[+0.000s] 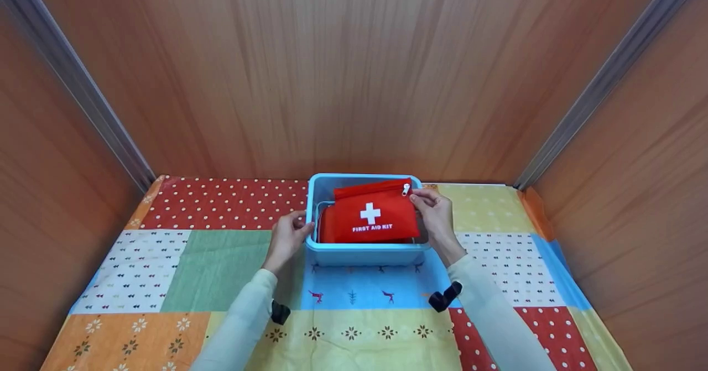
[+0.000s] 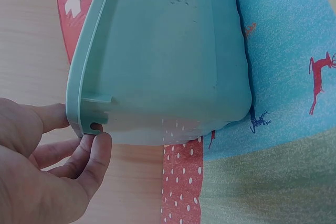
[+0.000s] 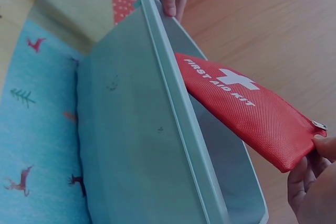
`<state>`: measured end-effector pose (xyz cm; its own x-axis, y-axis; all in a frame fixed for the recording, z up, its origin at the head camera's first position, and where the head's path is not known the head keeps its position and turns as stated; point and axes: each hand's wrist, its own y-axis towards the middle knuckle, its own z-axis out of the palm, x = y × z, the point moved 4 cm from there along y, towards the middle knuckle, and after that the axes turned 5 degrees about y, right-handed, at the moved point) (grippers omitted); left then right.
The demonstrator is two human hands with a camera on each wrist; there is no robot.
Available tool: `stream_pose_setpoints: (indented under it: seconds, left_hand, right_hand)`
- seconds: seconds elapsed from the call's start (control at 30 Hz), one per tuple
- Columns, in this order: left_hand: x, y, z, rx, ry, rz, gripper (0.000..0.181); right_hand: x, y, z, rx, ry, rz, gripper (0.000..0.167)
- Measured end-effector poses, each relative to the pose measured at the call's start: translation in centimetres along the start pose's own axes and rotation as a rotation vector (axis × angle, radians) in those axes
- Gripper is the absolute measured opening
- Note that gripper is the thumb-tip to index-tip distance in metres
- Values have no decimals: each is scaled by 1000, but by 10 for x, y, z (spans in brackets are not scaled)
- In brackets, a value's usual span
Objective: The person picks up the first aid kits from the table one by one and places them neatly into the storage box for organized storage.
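A red first aid kit pouch with a white cross and a zip lies tilted in the mouth of a light blue plastic bin. My right hand pinches the pouch's right end beside the zip pull, thumb on top, as the right wrist view shows at the pouch corner. At the bin's left end, my left hand grips the rim, with fingers curled under it in the left wrist view. Below the pouch, something red with a pale cord is partly visible inside the bin; its kind is hidden.
A patchwork-print cloth covers the table under the bin. Close behind the bin rises a wood-grain panel, with side panels at left and right joined by grey metal strips. Dark wrist devices sit on both sleeves.
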<state>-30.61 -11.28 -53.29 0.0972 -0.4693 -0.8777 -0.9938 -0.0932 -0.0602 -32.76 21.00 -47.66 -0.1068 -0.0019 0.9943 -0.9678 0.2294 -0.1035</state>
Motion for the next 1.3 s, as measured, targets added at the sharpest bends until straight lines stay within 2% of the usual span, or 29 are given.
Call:
stream_pose_setpoints:
  seconds: [0.33, 0.53, 0.77, 0.9, 1.3]
  left_hand:
    - [-1, -1, 0, -6, 0, 4, 42]
    - [0, -2, 0, 1, -3, -8, 44]
    - [-1, -2, 0, 1, -8, -19, 43]
    - [-2, -1, 0, -5, 1, -14, 43]
    - [0, -3, 0, -15, 6, -28, 45]
  right_hand:
    - [-7, 3, 6, 18, -29, -6, 25]
    - [-9, 0, 7, 45, -51, 19, 27]
    - [-17, -1, 6, 46, -162, 45, 32]
    - [-19, -3, 7, 59, -230, 37, 32]
    - [-10, -9, -1, 88, -276, -26, 28]
